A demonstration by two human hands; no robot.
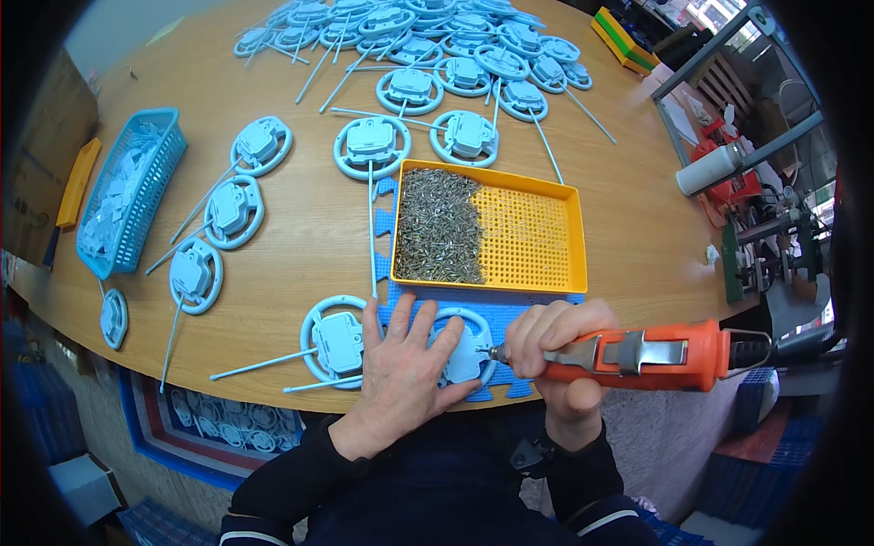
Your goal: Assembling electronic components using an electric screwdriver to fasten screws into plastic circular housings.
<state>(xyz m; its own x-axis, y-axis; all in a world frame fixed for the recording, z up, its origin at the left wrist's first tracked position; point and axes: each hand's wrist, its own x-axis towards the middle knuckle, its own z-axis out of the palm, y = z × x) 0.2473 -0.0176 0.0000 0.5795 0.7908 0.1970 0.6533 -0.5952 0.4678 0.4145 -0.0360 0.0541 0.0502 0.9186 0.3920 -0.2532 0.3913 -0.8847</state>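
My left hand [405,373] lies with fingers spread across a light-blue plastic wheel-shaped part [466,359], holding it down near the table's front edge. My right hand [560,341] is wrapped around an orange electric screwdriver [669,355]. The tool lies nearly level, and its tip meets the right side of that part. Whether a screw sits under the tip is too small to tell. Just left of my left hand is another wheel-shaped part [339,342] with a thin rod. A blue foam mat [523,314] shows beneath the work.
Beyond my hands stands a yellow perforated tray [528,238] with many small screws [439,227] heaped on its left. Similar wheel parts [371,141] are scattered left and piled at the back. A blue basket [114,246] of small clear packets stands at left; a metal frame [774,146] rises at right.
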